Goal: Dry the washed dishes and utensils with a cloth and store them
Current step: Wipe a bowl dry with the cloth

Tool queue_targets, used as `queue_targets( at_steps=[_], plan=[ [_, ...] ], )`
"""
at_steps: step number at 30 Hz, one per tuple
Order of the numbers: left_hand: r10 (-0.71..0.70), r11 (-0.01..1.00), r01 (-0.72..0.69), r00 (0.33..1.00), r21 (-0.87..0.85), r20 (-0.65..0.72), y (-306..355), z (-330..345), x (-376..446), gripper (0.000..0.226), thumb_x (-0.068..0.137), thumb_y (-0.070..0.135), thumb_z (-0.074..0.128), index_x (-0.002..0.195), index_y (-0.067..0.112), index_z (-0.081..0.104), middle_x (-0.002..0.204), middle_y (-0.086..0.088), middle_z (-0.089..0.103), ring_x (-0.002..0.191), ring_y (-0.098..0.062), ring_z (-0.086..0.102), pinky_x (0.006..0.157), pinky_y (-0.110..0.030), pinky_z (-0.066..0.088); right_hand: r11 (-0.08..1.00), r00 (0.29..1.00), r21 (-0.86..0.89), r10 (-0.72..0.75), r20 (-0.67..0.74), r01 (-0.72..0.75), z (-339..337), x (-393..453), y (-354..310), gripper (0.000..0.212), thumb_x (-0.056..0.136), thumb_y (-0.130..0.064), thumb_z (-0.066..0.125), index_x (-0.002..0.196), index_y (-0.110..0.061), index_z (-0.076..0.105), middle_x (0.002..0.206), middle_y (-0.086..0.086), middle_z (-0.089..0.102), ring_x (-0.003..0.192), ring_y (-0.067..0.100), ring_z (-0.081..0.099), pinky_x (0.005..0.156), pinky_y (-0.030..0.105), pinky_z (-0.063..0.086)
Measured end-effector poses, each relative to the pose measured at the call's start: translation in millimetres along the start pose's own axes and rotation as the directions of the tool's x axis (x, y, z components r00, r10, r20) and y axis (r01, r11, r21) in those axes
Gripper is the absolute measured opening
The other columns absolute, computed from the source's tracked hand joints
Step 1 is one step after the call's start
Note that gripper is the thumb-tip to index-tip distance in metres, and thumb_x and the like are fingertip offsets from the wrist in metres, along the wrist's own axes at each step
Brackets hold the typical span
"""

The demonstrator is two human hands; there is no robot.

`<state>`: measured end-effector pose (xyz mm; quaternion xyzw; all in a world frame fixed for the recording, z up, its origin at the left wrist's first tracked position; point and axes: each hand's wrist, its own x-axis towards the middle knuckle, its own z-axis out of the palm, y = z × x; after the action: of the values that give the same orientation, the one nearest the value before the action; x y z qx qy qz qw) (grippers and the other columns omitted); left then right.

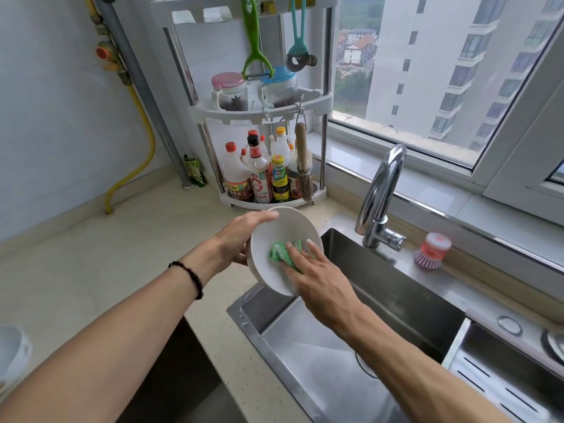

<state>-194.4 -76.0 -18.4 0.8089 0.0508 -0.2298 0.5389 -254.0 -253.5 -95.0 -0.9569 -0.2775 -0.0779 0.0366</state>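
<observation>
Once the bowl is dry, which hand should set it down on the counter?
Probably the left hand: it already grips the bowl by its rim, counter-side. The right hand presses the green cloth inside.

Cloth (282, 254) mostly under fingers (294, 253)

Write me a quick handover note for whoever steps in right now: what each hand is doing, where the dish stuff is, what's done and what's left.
Left hand: grips the white bowl by its rim, tilted over the sink's left edge.
Right hand: fingers straight, pressing the green cloth against the bowl's inside.
Another bowl sits on the counter at far left; I cannot tell whether it is dried.
Done: wiping of this bowl's inside is under way.
Left: finish drying the bowl, store it, then deal with the other bowl. No utensils are in view.
</observation>
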Motion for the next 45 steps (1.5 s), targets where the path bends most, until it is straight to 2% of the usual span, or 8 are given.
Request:
queue_targets(
  at_steps=[9,15,19,23,28,33,37,45],
  plan=[
    [0.239,0.901,-0.349,0.895,-0.259,-0.376,-13,50,-2,0.049,0.081,0.049,0.057,0.125,0.027,0.057,0.117,-0.001,0.065,0.108,-0.022,0.064,0.09,-0.043,0.056,0.903,0.995,0.42,0.098,0.004,-0.091,-22,17,-21,0.054,0.086,-0.022,0.07,0.138,-0.021,0.055,0.16,0.008,0.035,0.148,0.024,0.033,0.125,0.046,0.0],
    [0.27,0.951,-0.303,0.91,-0.061,-0.316,-18,35,-2,0.051,0.072,0.073,0.055,0.107,0.039,0.071,0.103,0.002,0.074,0.099,-0.026,0.068,0.089,-0.054,0.056,0.991,0.978,0.099,0.074,0.195,-0.095,-18,10,5,0.116,0.079,-0.066,0.067,0.161,-0.02,-0.002,0.167,0.007,-0.014,0.155,0.023,-0.008,0.12,0.046,-0.017],
    [0.228,0.952,-0.284,0.904,-0.111,-0.362,-21,32,-2,0.045,0.077,0.068,0.057,0.1,0.034,0.075,0.097,0.003,0.076,0.098,-0.024,0.069,0.09,-0.05,0.056,0.93,0.972,0.367,-0.089,0.216,0.004,-28,15,-21,0.113,0.08,-0.067,0.065,0.161,-0.018,0.004,0.163,0.009,-0.016,0.154,0.021,-0.008,0.121,0.041,-0.014],
    [0.176,0.969,-0.213,0.95,-0.125,-0.256,-23,23,-3,0.033,0.096,0.054,0.054,0.102,0.028,0.074,0.097,-0.003,0.075,0.091,-0.028,0.069,0.067,-0.034,0.053,0.992,0.967,0.118,0.017,0.254,-0.049,-22,18,2,0.123,0.079,-0.069,0.068,0.159,-0.017,-0.01,0.159,0.007,-0.028,0.152,0.023,-0.018,0.118,0.044,-0.02],
    [0.18,0.974,-0.207,0.954,-0.092,-0.24,-19,19,-2,0.051,0.075,0.072,0.057,0.099,0.032,0.077,0.101,0.001,0.076,0.102,-0.026,0.07,0.096,-0.052,0.054,0.878,0.971,0.476,-0.152,0.185,0.047,-20,18,-30,0.12,0.078,-0.055,0.075,0.161,-0.016,-0.003,0.165,0.009,-0.017,0.153,0.018,-0.016,0.123,0.039,-0.013],
    [0.183,0.983,-0.182,0.959,0.022,-0.219,-17,11,-5,0.053,0.073,0.077,0.052,0.094,0.035,0.076,0.095,0.002,0.075,0.095,-0.028,0.069,0.08,-0.041,0.053,0.985,0.967,0.174,-0.064,0.247,0.021,-20,11,8,0.104,0.086,-0.026,0.07,0.161,-0.021,-0.003,0.167,0.007,-0.012,0.154,0.019,-0.003,0.114,0.04,-0.02],
    [0.187,0.981,-0.194,0.904,0.019,-0.384,-11,25,-3,0.053,0.072,0.073,0.053,0.096,0.032,0.076,0.098,0.004,0.073,0.097,-0.02,0.066,0.088,-0.04,0.055,0.928,0.98,0.369,-0.017,0.2,-0.06,-26,17,-30,0.103,0.081,0.007,0.059,0.16,-0.011,-0.006,0.165,0.013,-0.021,0.154,0.026,-0.012,0.12,0.032,-0.011],
    [0.051,0.995,-0.039,0.989,0.092,-0.136,-2,7,-5,0.047,0.083,0.068,0.061,0.102,0.027,0.072,0.096,-0.005,0.074,0.089,-0.028,0.071,0.069,-0.033,0.054,0.981,0.988,0.189,-0.063,0.138,0.036,-12,2,4,0.086,0.092,0.001,0.054,0.161,-0.016,0.005,0.168,0.014,0.007,0.155,0.029,0.009,0.119,0.038,-0.011]
  ],
)
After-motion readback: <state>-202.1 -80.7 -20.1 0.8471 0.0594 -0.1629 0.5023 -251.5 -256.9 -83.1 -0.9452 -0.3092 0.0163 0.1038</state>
